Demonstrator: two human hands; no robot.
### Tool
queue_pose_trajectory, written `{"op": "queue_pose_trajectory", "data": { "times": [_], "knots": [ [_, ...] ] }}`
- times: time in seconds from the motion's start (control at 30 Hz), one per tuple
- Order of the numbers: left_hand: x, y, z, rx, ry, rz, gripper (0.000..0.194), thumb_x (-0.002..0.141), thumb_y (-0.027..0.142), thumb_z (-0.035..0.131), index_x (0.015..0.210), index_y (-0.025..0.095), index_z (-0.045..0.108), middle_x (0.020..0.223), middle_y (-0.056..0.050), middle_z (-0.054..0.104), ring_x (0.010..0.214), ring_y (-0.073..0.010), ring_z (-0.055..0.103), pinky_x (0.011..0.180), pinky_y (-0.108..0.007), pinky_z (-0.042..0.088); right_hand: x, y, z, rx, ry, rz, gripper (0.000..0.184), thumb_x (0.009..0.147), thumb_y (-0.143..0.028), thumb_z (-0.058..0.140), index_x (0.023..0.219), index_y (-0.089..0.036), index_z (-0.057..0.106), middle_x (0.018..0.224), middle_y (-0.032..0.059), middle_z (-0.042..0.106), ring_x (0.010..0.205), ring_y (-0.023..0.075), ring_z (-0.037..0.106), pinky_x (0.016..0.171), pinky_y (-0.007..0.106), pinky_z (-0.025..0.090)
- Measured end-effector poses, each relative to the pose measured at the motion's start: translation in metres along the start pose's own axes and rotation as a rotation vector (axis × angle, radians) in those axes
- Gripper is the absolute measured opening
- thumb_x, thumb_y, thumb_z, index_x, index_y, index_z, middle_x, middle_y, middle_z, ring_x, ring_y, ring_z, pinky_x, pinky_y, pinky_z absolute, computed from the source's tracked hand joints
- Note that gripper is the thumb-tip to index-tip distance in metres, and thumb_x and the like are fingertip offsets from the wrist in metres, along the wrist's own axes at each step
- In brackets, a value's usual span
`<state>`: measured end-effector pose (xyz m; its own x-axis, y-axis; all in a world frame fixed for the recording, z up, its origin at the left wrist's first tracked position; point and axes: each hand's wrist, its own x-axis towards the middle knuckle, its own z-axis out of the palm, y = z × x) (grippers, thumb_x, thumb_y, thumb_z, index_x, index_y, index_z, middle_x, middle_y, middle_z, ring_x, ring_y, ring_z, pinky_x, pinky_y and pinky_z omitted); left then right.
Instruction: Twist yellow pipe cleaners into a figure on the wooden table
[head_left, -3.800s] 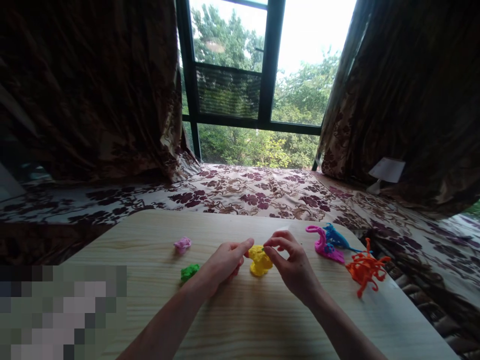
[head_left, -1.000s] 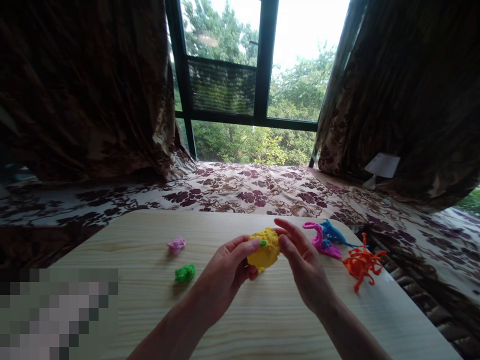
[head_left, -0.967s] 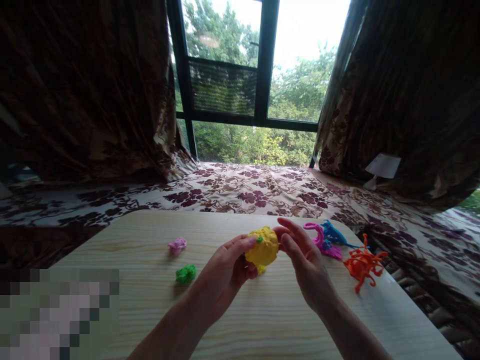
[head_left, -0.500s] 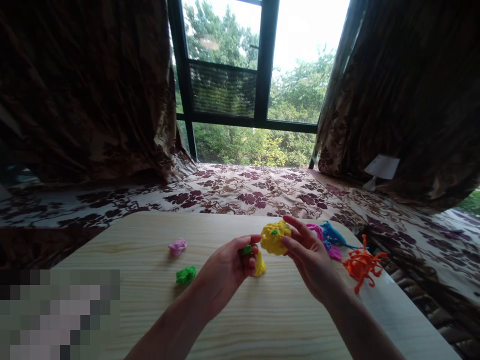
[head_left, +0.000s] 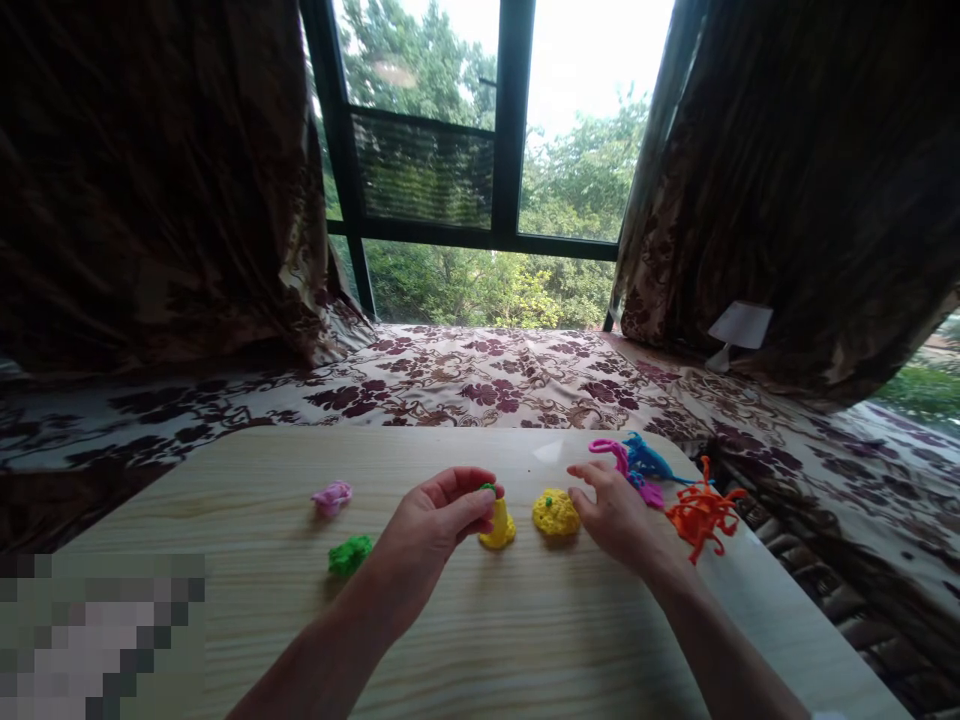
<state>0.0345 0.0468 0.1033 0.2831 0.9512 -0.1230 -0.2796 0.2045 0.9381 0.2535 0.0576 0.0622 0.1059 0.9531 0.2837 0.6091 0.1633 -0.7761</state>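
A small bit of green modelling clay (head_left: 488, 488) is pinched between the thumb and fingers of my left hand (head_left: 441, 512). Just beyond those fingertips a yellow clay piece (head_left: 498, 532), narrow on top and wider at its foot, stands on the table. To its right lies a flat, lumpy yellow clay disc (head_left: 556, 514) with a green dot on top. My right hand (head_left: 616, 508) is beside the disc with fingers apart, holding nothing; whether a fingertip touches the disc I cannot tell.
On the left of the wooden table (head_left: 285, 640) lie a pink clay lump (head_left: 331, 498) and a green clay lump (head_left: 350, 555). Stringy orange clay (head_left: 705, 512), blue clay (head_left: 646, 458) and magenta clay (head_left: 611, 450) lie at the right. A white lamp (head_left: 741, 325) stands beyond.
The yellow disc has come down from my right hand onto the table, and that hand has let go. My left hand still keeps the green bit. The view has shifted slightly.
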Motion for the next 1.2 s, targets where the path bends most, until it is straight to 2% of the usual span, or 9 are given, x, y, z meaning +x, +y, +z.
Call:
{"op": "queue_pose_trajectory", "data": {
  "times": [0.1,0.27,0.37,0.5,0.63,0.8,0.87,1.0,1.2],
  "knots": [
    [-0.004,0.001,0.003,0.031,-0.020,-0.037,0.023,0.066,0.022,0.068,0.087,0.013,0.065,0.071,-0.003,0.065,0.063,-0.0100,0.055,0.065,-0.023,0.045,-0.008,-0.032,-0.007,0.003,0.093,-0.192,0.022,0.081,-0.018,0.047,0.097,-0.019,0.062,0.097,0.0064,0.059,0.087,0.0190,0.055,0.077,0.033,0.043],
    [-0.011,0.005,0.014,0.058,-0.029,-0.061,0.021,0.066,0.027,0.068,0.080,0.013,0.065,0.068,-0.004,0.064,0.058,-0.0099,0.053,0.060,-0.024,0.043,-0.030,-0.074,0.001,0.212,-0.115,-0.417,0.022,0.079,-0.017,0.054,0.101,-0.021,0.060,0.092,0.0039,0.057,0.075,0.0135,0.055,0.065,0.026,0.047],
    [-0.012,0.006,0.016,0.080,-0.065,-0.059,0.020,0.068,0.030,0.065,0.077,0.013,0.065,0.068,-0.003,0.062,0.057,-0.0098,0.051,0.059,-0.024,0.042,-0.034,-0.075,0.008,0.214,-0.153,-0.442,0.018,0.080,-0.015,0.053,0.095,-0.021,0.062,0.085,0.0032,0.056,0.073,0.0136,0.054,0.064,0.026,0.046],
    [-0.010,0.006,0.012,0.137,-0.135,-0.061,0.025,0.075,0.036,0.056,0.071,0.012,0.064,0.066,-0.003,0.058,0.058,-0.0104,0.048,0.057,-0.024,0.039,-0.032,-0.070,0.010,0.171,-0.110,-0.446,0.016,0.083,-0.017,0.051,0.094,-0.021,0.061,0.084,0.0037,0.056,0.073,0.0138,0.054,0.065,0.027,0.044],
    [-0.007,0.003,0.007,0.211,-0.186,-0.054,0.021,0.075,0.032,0.057,0.072,0.012,0.063,0.061,0.000,0.052,0.056,-0.0084,0.042,0.056,-0.022,0.034,-0.034,-0.073,0.010,0.040,-0.132,-0.455,0.012,0.082,-0.017,0.050,0.087,-0.019,0.061,0.080,0.0036,0.056,0.074,0.0149,0.052,0.067,0.028,0.041],
    [-0.008,-0.002,0.005,0.241,-0.141,0.029,0.016,0.075,0.028,0.057,0.069,0.013,0.060,0.055,0.003,0.047,0.056,-0.0078,0.036,0.054,-0.021,0.029,-0.039,-0.078,0.012,0.179,-0.135,-0.356,0.009,0.081,-0.016,0.051,0.077,-0.018,0.059,0.073,0.0012,0.055,0.067,0.0125,0.051,0.062,0.026,0.040],
    [-0.010,-0.001,0.006,0.220,-0.148,0.031,0.016,0.075,0.027,0.057,0.068,0.013,0.060,0.054,0.003,0.046,0.056,-0.0079,0.035,0.055,-0.022,0.029,-0.040,-0.080,0.012,0.375,-0.171,-0.240,0.009,0.081,-0.017,0.052,0.075,-0.017,0.060,0.070,0.0001,0.056,0.065,0.0118,0.052,0.061,0.024,0.040],
    [-0.013,0.004,0.007,0.131,-0.226,0.008,0.014,0.076,0.022,0.054,0.068,0.013,0.062,0.055,0.002,0.048,0.056,-0.0082,0.037,0.056,-0.022,0.030,-0.039,-0.081,0.014,0.835,-0.348,-0.010,0.008,0.079,-0.024,0.057,0.078,-0.017,0.061,0.065,-0.0019,0.057,0.062,0.0104,0.051,0.060,0.023,0.040],
    [-0.015,0.007,0.008,-0.026,-0.297,-0.039,0.015,0.077,0.018,0.051,0.065,0.013,0.058,0.056,0.001,0.049,0.059,-0.0097,0.041,0.057,-0.023,0.032,-0.039,-0.078,0.017,1.016,-0.407,0.049,0.009,0.077,-0.025,0.062,0.079,-0.017,0.063,0.067,-0.0014,0.060,0.061,0.0096,0.050,0.062,0.023,0.039]
  ]
}}
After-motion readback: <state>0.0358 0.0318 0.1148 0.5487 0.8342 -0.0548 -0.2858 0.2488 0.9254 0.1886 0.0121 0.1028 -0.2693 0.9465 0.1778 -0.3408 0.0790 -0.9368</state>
